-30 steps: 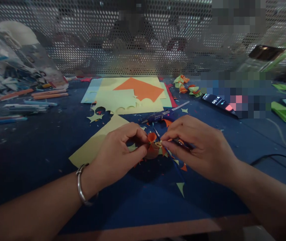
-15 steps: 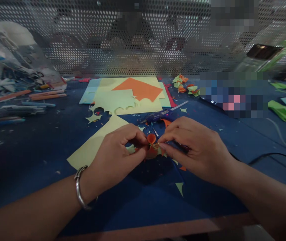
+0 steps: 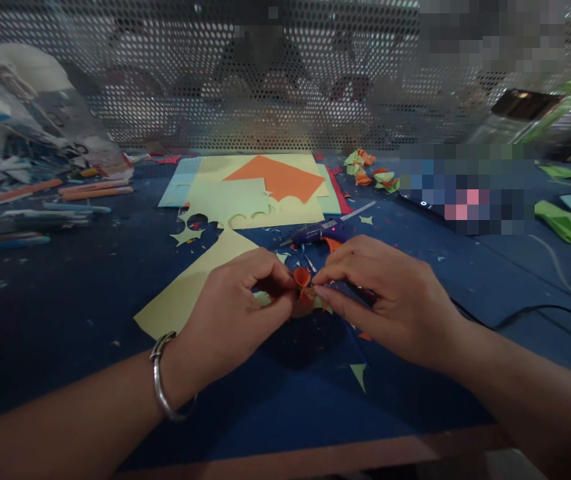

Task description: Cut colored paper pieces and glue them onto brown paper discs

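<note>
Orange paper flower (image 3: 303,288) sits low over the blue desk (image 3: 90,293), pinched between your left hand (image 3: 235,310) and right hand (image 3: 383,293), just before the glue gun (image 3: 315,232).

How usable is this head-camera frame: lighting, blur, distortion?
Head view: dim overall, brightest on the paper sheets at the back; the hands cast a dark shadow on the blue mat below the small orange paper piece; wide-angle bending and blur soften the left edge; pixelated blocks mask patches at top and right.
</note>
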Demonstrator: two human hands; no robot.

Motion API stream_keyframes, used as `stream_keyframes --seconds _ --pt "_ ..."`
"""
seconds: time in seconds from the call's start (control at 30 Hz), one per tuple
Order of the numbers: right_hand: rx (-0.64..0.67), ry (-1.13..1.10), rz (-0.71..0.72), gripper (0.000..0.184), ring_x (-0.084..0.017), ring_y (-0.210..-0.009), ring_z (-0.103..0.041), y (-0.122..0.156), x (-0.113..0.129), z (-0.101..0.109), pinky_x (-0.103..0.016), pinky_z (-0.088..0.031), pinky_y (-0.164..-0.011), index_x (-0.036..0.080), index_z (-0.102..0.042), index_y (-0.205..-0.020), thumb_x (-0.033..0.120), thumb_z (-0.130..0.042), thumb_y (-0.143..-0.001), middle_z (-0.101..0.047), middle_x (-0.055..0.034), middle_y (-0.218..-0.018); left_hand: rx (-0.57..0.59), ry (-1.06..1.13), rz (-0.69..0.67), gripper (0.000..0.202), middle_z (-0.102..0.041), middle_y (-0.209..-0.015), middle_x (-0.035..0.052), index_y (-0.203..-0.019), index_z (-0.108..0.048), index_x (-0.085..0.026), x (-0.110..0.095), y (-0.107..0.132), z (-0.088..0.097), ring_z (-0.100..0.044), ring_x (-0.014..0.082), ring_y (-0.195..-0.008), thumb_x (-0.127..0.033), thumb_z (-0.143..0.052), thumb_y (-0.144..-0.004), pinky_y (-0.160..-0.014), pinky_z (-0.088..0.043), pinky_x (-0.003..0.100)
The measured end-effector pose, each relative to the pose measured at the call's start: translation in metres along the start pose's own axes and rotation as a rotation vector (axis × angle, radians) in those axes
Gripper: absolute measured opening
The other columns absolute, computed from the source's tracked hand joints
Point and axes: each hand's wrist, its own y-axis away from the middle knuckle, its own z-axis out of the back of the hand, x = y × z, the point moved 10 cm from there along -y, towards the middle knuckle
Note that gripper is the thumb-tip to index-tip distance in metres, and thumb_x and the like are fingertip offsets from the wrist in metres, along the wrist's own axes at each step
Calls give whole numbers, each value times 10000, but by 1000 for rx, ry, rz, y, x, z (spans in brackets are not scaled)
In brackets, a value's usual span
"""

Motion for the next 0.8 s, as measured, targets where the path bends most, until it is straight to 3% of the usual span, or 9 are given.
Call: stream_keyframes --seconds 0.2,0.37,0.8 --pt "-5 -83 -142 126 -134 -824 -706 -1 -10 2 -240 -547 -761 172 -701 -1032 181 -676 -909 -751 -28 -947 -58 219 148 38 -710 -794 27 -738 -646 -190 20 0 2 -630 156 -676 -193 -683 -740 -605 -496 279" --pt "0 -176 -207 178 -105 -788 -720 0 -15 -3 -196 -565 -732 173 -690 -1084 166 -674 -907 -772 -12 -961 -110 313 111 60 -699 -783 23 -741 -642 -181 18 -3 5 -617 139 -686 -184 -702 -737 -638 -506 268" --pt "-50 -233 -248 137 -83 -636 -661 -2 -13 0 -197 -559 -629 188 -694 -1008 138 -696 -880 -760 7 -881 -118 241 44 47 -698 -808 16 -751 -653 -189 8 -1 7 -648 139 -738 -177 -696 -765 -660 -522 253"
